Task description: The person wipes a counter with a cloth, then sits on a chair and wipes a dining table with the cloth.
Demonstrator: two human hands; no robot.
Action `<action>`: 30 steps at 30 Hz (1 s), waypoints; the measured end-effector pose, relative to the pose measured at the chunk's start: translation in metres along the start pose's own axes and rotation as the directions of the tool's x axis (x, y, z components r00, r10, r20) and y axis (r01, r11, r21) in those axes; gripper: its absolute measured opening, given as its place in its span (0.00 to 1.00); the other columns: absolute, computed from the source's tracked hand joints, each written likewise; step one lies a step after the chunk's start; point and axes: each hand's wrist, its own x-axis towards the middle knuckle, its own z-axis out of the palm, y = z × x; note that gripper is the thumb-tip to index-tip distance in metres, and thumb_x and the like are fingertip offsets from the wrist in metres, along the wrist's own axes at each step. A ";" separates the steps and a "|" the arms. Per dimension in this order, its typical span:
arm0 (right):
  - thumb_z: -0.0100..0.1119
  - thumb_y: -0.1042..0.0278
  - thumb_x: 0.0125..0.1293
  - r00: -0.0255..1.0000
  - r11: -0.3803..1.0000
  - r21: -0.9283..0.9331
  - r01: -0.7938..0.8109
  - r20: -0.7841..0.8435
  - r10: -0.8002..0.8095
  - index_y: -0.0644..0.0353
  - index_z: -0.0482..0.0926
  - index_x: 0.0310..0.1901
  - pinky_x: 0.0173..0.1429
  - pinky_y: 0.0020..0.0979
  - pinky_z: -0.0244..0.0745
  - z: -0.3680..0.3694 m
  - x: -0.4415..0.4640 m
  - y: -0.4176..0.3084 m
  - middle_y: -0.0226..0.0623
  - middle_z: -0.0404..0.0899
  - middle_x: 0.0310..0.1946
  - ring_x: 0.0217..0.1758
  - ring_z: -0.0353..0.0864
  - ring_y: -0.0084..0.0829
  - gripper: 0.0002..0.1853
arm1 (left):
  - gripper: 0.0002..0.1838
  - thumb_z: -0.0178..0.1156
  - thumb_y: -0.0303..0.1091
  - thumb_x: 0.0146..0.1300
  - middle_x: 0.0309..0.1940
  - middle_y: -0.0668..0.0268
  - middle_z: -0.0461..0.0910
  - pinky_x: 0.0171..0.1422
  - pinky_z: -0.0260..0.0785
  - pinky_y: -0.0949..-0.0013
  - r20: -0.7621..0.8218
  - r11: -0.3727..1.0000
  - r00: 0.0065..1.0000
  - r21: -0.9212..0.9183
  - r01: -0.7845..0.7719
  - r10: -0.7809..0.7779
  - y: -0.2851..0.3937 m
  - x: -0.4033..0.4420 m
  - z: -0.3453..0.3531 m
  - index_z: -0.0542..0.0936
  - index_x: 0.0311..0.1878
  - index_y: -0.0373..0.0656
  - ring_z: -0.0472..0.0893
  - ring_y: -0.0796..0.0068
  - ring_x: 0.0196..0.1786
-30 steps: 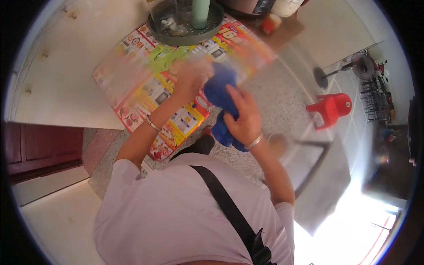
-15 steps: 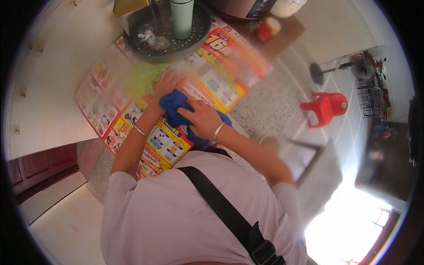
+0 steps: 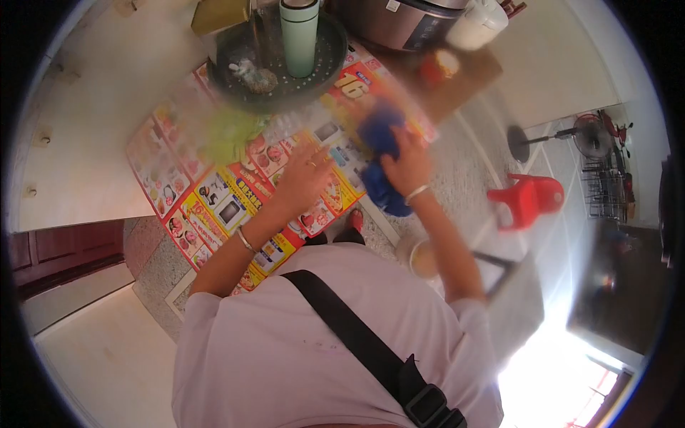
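My right hand (image 3: 410, 162) grips a bunched blue cloth (image 3: 385, 128) at the right edge of the table, and part of the cloth hangs below my fingers. Both are smeared by motion. Flat on the colourful printed flyer sheet (image 3: 232, 207), or just over it, is my left hand (image 3: 307, 178), fingers stretched out and holding nothing. Beyond it lie a blurred yellow-green item (image 3: 232, 135) and something clear, too blurred to name.
At the back, a dark round tray (image 3: 275, 96) holds a pale green flask (image 3: 300, 43) and small items. A rice cooker (image 3: 399, 21), a white lidded jar (image 3: 479, 25) and a red-and-white item (image 3: 437, 68) stand right of it. On the floor are a red stool (image 3: 528, 200) and a fan (image 3: 592, 135).
My right hand has carried the blue cloth right, away from my left hand. My left hand has come off the cloth and shifted slightly right and nearer to me.
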 end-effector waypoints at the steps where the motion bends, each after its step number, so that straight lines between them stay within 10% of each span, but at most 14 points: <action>1: 0.60 0.64 0.48 0.999 0.998 0.028 0.049 0.000 -0.049 0.51 0.69 0.58 0.49 0.42 0.73 0.008 0.007 -0.007 0.51 0.71 0.46 0.47 0.74 0.48 0.31 | 0.20 0.60 0.35 0.53 0.58 0.53 0.68 0.68 0.50 0.45 0.021 0.999 1.000 -0.041 0.001 0.000 0.014 0.005 -0.003 0.75 0.49 0.39 0.63 0.47 0.63; 8: 0.62 0.61 0.52 0.971 0.994 -0.101 0.031 0.238 -0.006 0.50 0.65 0.59 0.48 0.46 0.75 0.064 0.067 -0.025 0.50 0.69 0.47 0.53 0.71 0.52 0.31 | 0.21 0.60 0.35 0.53 0.58 0.50 0.66 0.69 0.50 0.47 0.134 0.998 0.989 -0.016 0.063 -0.060 0.031 0.000 0.026 0.74 0.51 0.41 0.62 0.47 0.63; 11: 0.62 0.60 0.54 0.994 0.994 -0.103 0.033 0.105 -0.022 0.49 0.64 0.60 0.48 0.47 0.75 0.087 0.092 0.011 0.51 0.68 0.48 0.54 0.70 0.51 0.31 | 0.22 0.59 0.37 0.55 0.60 0.52 0.65 0.69 0.50 0.50 0.139 0.997 0.987 -0.009 0.076 -0.074 0.033 0.002 0.023 0.73 0.53 0.42 0.62 0.49 0.63; 30: 0.61 0.61 0.51 0.965 0.975 0.021 -0.223 0.145 0.217 0.49 0.66 0.60 0.48 0.44 0.74 -0.041 0.025 0.110 0.50 0.69 0.48 0.51 0.72 0.49 0.31 | 0.22 0.60 0.33 0.53 0.62 0.53 0.64 0.69 0.51 0.50 0.179 0.996 0.979 0.025 0.091 -0.094 0.043 0.012 0.017 0.73 0.54 0.42 0.63 0.50 0.63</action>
